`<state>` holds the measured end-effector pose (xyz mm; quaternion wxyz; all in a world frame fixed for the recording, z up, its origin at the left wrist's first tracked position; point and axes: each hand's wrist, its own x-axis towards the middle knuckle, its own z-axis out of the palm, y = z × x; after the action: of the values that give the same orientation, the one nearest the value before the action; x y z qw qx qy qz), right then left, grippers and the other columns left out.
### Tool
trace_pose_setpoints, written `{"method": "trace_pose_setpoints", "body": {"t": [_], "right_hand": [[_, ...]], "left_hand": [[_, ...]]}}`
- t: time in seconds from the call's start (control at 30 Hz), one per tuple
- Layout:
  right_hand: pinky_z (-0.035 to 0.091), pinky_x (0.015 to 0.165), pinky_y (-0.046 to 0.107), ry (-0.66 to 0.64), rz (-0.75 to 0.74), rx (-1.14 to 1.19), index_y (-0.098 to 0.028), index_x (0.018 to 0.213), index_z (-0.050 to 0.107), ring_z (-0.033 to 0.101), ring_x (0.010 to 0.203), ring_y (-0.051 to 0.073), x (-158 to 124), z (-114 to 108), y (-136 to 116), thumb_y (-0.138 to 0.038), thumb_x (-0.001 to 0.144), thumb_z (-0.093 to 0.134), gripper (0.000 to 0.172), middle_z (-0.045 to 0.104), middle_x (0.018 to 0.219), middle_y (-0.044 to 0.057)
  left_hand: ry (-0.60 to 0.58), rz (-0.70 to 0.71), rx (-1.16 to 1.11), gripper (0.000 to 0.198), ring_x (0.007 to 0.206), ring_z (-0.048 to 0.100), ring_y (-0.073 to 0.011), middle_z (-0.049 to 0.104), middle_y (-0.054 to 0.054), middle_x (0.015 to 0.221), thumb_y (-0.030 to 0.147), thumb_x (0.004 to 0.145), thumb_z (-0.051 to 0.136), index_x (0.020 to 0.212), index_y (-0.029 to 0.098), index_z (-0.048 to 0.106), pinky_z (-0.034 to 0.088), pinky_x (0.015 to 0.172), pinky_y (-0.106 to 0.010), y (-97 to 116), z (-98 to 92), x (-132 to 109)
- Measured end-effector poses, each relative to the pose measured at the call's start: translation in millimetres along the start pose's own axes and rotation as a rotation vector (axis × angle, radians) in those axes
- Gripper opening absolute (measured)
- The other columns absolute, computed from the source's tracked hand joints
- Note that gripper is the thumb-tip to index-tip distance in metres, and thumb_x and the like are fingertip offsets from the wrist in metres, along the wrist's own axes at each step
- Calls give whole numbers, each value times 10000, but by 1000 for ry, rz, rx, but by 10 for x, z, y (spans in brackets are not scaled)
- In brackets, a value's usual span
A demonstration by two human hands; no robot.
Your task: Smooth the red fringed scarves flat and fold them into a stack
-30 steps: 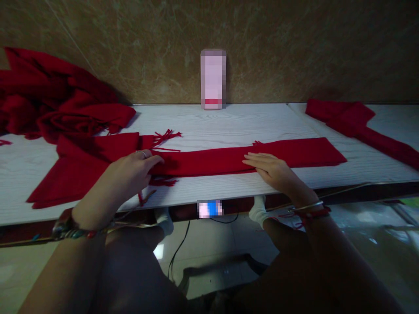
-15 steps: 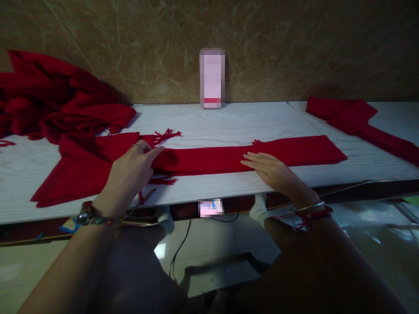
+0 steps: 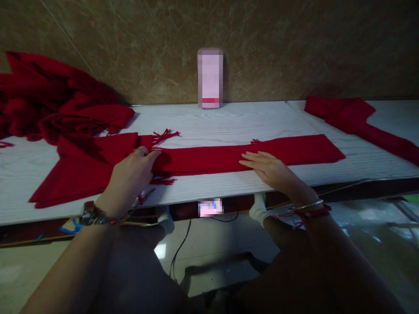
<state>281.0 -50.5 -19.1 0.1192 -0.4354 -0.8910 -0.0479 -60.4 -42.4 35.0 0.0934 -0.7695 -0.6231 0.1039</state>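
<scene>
A long red scarf point(image 3: 222, 156), folded into a narrow strip, lies across the white table point(image 3: 216, 122). My left hand point(image 3: 131, 176) is closed on the strip's left end, near its fringe point(image 3: 163, 136), with the fingers pinched over the cloth. My right hand point(image 3: 266, 168) lies flat on the strip right of the middle, fingers stretched out and pressing the near edge. Under the strip's left end lies another flat red scarf point(image 3: 81, 170).
A heap of red scarves point(image 3: 55, 104) fills the back left of the table. One more red scarf point(image 3: 356, 122) lies at the back right. A pink box point(image 3: 210, 78) stands against the brown wall. Below the table edge are my knees and a floor cable point(image 3: 178, 248).
My left hand slid slightly away from me and up along the scarf's left end. The right hand stayed nearly still on the strip.
</scene>
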Motion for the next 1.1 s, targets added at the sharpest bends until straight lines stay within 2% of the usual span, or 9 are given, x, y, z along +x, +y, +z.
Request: {"method": "trace_pose_setpoints", "body": {"t": [0.2,0.37,0.43,0.6,0.77,0.83,0.97,1.1], "right_hand": [[438,1023,425,37,20,29,-212,1218,605,530,1222,157,-7,7,5,-58,886,360,440,613,1278,43],[442,1018,437,54,38,45,-201,1201,619,545,1207,170,-8,9,16,-67,882,370,427,619,1268,62],[443,1015,449,54,39,47,-212,1192,626,545,1208,177,-9,7,13,-71,876,381,424,615,1272,62],[449,1008,457,79,37,74,-209,1184,630,555,1196,179,-6,-20,-5,-89,888,379,407,630,1251,66],[454,1004,451,78,42,98,-241,1228,598,557,1193,171,10,-48,-27,-112,901,386,411,632,1249,42],[454,1002,451,69,41,78,-227,1254,578,550,1202,175,22,-33,-48,-110,898,388,420,622,1263,48],[430,1019,453,60,41,2,-206,1277,558,532,1222,182,70,19,-112,-86,889,387,440,605,1286,62],[418,1027,442,45,26,-47,-193,1261,571,521,1232,177,142,32,-180,-66,895,366,439,605,1288,68]], "left_hand": [[47,97,-98,520,958,587,-281,548,-158,1102,64,832,326,1315,135,505,520,723,-373,-55,17,-11],[-24,222,-140,546,908,582,-237,570,-140,1087,33,806,336,1296,147,549,503,802,-369,-78,42,13],[-8,279,-166,534,920,580,-237,586,-139,1078,47,810,334,1276,153,573,504,810,-376,-68,94,31],[143,405,-240,465,1076,553,-284,586,-152,1198,132,869,330,1239,178,608,486,885,-453,55,195,68],[205,492,-339,410,1286,426,-276,472,-136,1397,312,947,367,1292,189,552,367,1043,-476,296,158,123],[163,501,-338,441,1356,335,-279,387,-131,1470,376,954,373,1337,200,501,311,1077,-492,394,141,150],[-8,477,-334,536,1416,195,-296,251,-118,1541,473,954,341,1438,240,337,225,1097,-553,515,126,178],[-48,458,-343,565,1419,179,-306,206,-115,1555,506,955,302,1461,257,276,216,1090,-564,539,116,187]]}}
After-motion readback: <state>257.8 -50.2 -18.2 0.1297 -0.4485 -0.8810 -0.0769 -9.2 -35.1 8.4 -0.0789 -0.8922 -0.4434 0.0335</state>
